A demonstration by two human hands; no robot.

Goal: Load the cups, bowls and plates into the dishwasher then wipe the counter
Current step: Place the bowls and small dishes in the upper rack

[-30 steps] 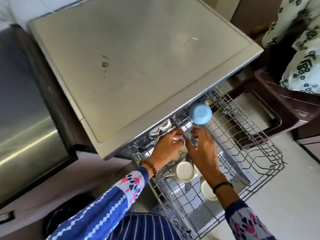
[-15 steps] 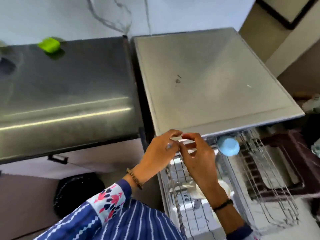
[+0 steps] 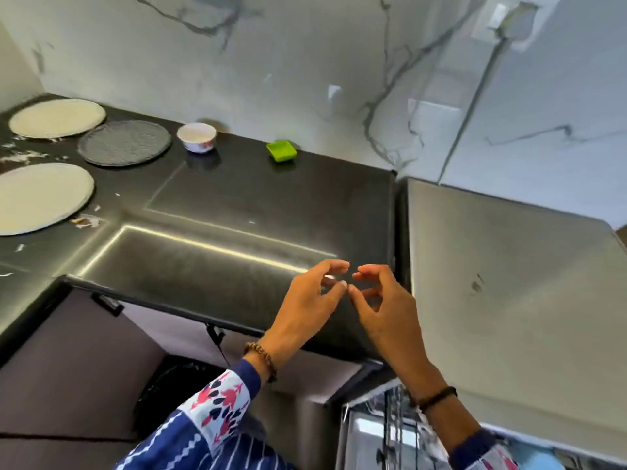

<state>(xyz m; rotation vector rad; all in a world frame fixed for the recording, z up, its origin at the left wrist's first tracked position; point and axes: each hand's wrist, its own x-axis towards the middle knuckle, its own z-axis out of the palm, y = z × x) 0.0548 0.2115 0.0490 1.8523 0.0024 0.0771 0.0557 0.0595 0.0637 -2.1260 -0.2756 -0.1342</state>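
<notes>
Marble-veined wall (image 3: 305,62) backs a dark counter (image 3: 237,212). At its left end lie a pale plate (image 3: 57,117), a grey plate (image 3: 124,142) and a second pale plate (image 3: 40,196); a bowl (image 3: 196,136) and a green dish (image 3: 281,150) sit by its back edge. Over its front right corner, beside the dishwasher (image 3: 509,300), the left hand (image 3: 307,307) and right hand (image 3: 383,307) hover, fingers loosely curled, holding nothing.

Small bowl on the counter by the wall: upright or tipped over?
Upright. The bowl's round rim faces up, its pale inside shows, and it stands on its base on the dark counter.
</notes>
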